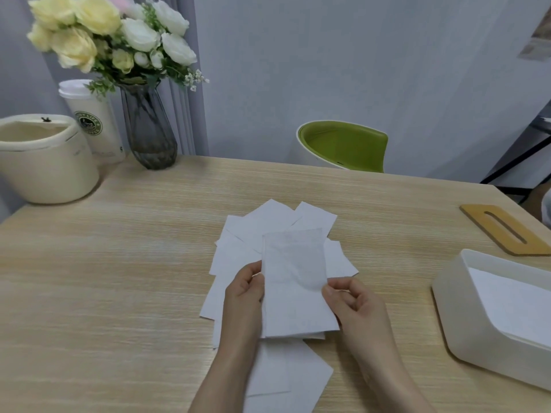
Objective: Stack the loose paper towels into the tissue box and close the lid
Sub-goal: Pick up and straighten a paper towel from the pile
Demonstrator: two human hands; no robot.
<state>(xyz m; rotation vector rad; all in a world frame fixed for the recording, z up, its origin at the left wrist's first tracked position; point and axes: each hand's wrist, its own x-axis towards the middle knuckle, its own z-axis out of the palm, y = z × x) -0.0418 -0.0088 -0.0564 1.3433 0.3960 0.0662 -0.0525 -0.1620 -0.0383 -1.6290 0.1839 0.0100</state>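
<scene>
Both hands hold a small stack of folded white paper towels (293, 290) a little above the table's middle. My left hand (244, 296) grips its left edge, and my right hand (348, 302) pinches its right edge. Several more loose paper towels (262, 225) lie fanned out on the wooden table under and around the held stack. The white tissue box (453, 299) stands open at the right edge with white towels inside it. Its wooden lid (504, 231) with a long slot lies flat on the table behind the box.
At the back left stand a cream round container (44, 174), a white lidded cup (95, 123) and a dark glass vase (149, 135) of flowers. A green chair (343, 144) sits beyond the table's far edge.
</scene>
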